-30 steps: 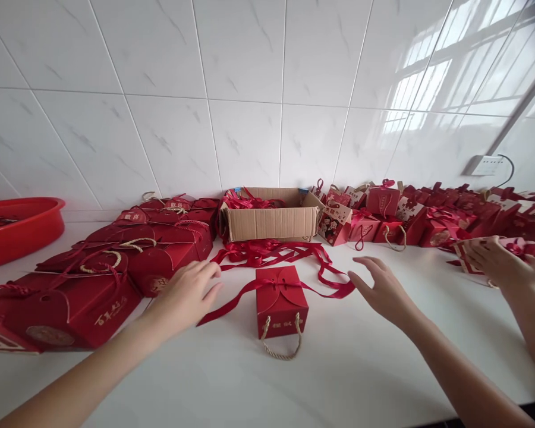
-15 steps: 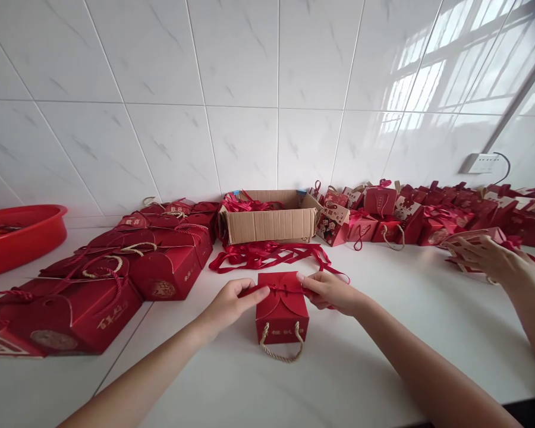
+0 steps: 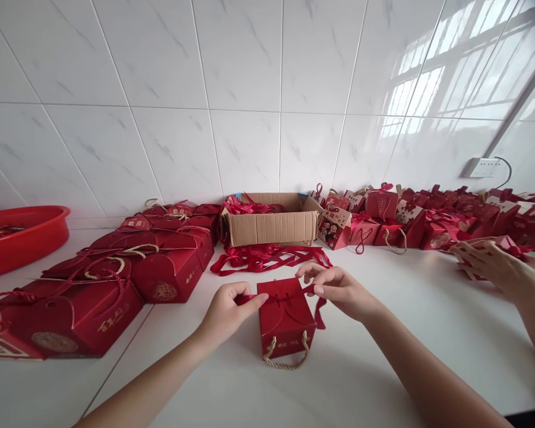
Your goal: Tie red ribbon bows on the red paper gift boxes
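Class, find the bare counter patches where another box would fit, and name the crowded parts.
Bare counter lies in front of the small red box, and between the right hand and the co-worker's hand. Crowded: large red boxes at left, loose ribbons and cardboard box behind.

Single head-worn view. Looks forward and down across the white counter [image 3: 361,386] toward the tiled wall [image 3: 249,71] at 12 o'clock. Close range: left hand [image 3: 225,309] and right hand [image 3: 339,289] sit near centre, forearms entering from 6 o'clock. Co-worker's hand [image 3: 499,267] at the 3 o'clock edge.

Home packing spot: tiled wall [image 3: 249,89], counter [image 3: 361,368], gift boxes [image 3: 160,267].
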`<state>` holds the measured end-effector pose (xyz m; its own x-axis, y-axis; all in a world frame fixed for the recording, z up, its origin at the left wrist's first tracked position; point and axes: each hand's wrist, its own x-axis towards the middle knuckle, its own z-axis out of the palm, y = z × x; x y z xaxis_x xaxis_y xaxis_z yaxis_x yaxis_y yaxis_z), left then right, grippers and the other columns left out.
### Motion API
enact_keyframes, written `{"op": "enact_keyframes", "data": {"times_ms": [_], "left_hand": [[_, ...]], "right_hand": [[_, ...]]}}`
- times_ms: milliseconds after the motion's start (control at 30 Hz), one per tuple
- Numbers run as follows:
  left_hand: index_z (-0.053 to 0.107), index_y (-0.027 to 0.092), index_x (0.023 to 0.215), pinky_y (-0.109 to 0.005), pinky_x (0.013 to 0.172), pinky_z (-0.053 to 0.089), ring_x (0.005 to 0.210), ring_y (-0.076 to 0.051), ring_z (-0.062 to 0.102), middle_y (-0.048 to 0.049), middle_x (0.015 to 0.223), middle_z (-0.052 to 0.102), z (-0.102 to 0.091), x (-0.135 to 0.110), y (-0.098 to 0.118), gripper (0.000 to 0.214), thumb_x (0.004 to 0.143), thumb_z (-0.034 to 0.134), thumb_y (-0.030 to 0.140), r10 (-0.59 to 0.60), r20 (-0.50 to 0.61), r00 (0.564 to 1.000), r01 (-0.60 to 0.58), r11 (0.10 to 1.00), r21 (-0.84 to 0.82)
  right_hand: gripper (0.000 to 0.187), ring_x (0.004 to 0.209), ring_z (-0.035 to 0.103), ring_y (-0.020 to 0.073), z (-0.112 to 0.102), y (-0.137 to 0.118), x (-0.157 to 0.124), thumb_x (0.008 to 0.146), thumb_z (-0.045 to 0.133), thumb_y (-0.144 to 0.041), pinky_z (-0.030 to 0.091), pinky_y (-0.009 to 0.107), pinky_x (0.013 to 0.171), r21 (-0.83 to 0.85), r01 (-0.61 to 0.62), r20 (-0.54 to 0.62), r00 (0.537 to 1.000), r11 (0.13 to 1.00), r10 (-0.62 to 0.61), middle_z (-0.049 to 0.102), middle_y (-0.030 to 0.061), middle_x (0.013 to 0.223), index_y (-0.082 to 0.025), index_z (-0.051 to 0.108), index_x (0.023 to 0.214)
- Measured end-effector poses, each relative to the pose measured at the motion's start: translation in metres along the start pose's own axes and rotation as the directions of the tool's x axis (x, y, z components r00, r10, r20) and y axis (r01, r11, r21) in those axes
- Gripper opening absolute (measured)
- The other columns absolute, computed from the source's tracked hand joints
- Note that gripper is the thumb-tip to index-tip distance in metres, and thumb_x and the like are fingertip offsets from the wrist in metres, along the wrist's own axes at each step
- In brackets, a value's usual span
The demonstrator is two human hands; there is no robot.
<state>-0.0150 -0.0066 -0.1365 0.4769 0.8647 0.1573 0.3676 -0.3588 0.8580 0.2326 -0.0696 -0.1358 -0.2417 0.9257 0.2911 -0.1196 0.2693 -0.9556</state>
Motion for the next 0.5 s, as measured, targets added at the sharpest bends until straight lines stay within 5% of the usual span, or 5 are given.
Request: {"op": "enact_keyframes", "data": {"times_ms": [267,500], "left_hand": [[0.028,0.019,0.056,-0.023,0.052,0.022,0.055,-0.009,0.026,0.0059,0.056,0.024,0.006,-0.004,0.005,0.047,0.078,0.059,0.046,0.046,0.008,0.999,-0.046,0.998,0.031],[0.053,0.018,0.064,-0.022,0.055,0.034,0.057,-0.009,0.041,0.0046,0.059,0.046,-0.013,-0.007,0.053,0.030,0.083,0.056,0.041,0.140,0.159,0.977,-0.144,0.989,0.013]], "right_hand": [[0.022,0.075,0.061,0.0163,0.039,-0.002,0.005,0.082,0.064,-0.041,0.049,0.031,0.071,-0.003,-0.016,-0.101,0.995,1.000,0.016,0.068,0.0039,0.077,-0.021,0.074,0.083],[0.024,0.079,0.059,0.0171,0.047,0.002,0.007,0.087,0.055,-0.037,0.046,0.030,0.075,-0.249,0.035,-0.220,0.971,0.968,-0.092,0.067,0.0046,0.084,-0.019,0.071,0.089]]}}
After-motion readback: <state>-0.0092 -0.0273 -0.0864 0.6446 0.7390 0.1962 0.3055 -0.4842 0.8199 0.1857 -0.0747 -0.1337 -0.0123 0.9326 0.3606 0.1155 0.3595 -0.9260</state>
